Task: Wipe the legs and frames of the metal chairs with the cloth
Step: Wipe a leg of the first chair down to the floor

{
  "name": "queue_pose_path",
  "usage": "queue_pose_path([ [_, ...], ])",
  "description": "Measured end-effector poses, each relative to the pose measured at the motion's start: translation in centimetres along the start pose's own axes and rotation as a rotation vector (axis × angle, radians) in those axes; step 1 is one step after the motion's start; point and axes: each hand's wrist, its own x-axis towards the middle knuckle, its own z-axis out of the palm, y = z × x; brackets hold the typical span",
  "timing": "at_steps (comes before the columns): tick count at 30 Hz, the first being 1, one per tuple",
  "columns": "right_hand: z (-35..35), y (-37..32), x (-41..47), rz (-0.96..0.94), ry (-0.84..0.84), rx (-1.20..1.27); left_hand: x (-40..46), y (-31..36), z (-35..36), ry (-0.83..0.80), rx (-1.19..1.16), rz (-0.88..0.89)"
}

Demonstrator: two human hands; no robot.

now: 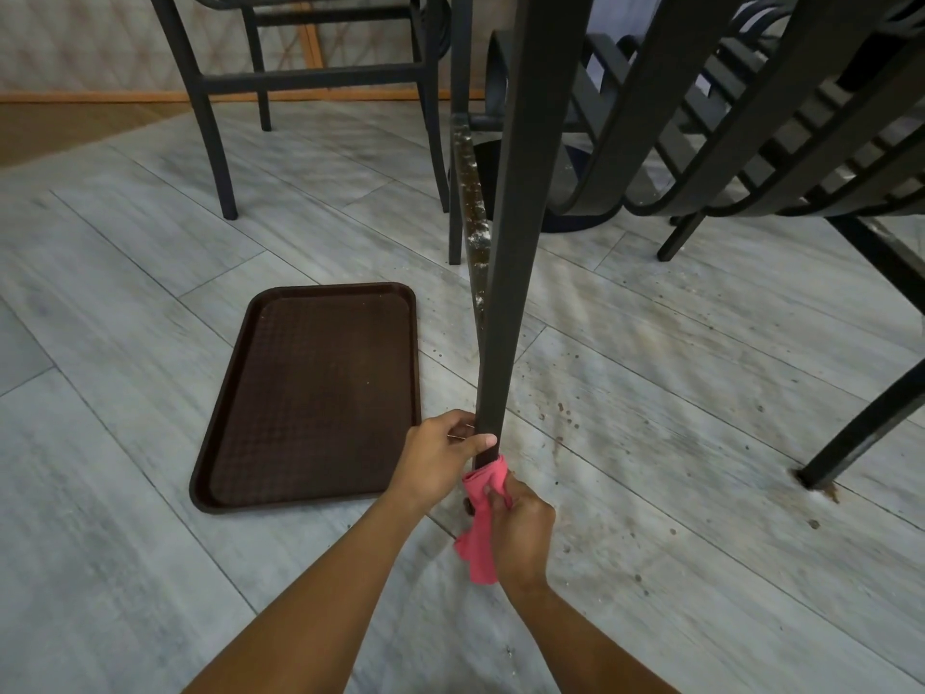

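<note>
Leftmost, a dark brown serving tray lies flat on the pale plank floor, in the lower-middle left of the frame. Above it, at the upper left, stands a black metal chair with its legs on the floor. Just right of the tray, the left hand grips the lower end of a black chair leg, thumb laid across its front face. Directly below that grip, a pink cloth is wrapped round the foot of the leg, its loose end hanging down toward the bottom of the frame. The right hand pinches the cloth against the leg, fingers curled into the fabric. Behind the leg runs a stained, speckled frame bar. Farther right, curved black chair frames fill the upper right, above brown spots on the floor.
</note>
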Motion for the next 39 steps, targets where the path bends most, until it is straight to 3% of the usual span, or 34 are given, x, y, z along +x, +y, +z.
queue_pose_path([
  [4,-0.6,-0.1,0.1,0.036,-0.058,0.02,-0.2,0.3,0.1,-0.002,0.031,-0.005],
  [16,-4.1,-1.0,0.3,0.058,-0.025,-0.089,-0.9,0.5,-0.9,0.003,0.103,-0.077],
  [20,-5.2,-1.7,0.4,0.103,0.056,0.057,-1.1,0.9,-0.9,-0.004,0.111,-0.073],
  [26,-3.1,-3.5,0.3,0.133,0.046,0.147,-1.1,1.4,-0.6,0.015,0.105,-0.038],
  [39,0.4,-1.7,1.0,0.247,0.106,0.096,-0.3,0.4,-0.2,0.023,0.034,0.004],
])
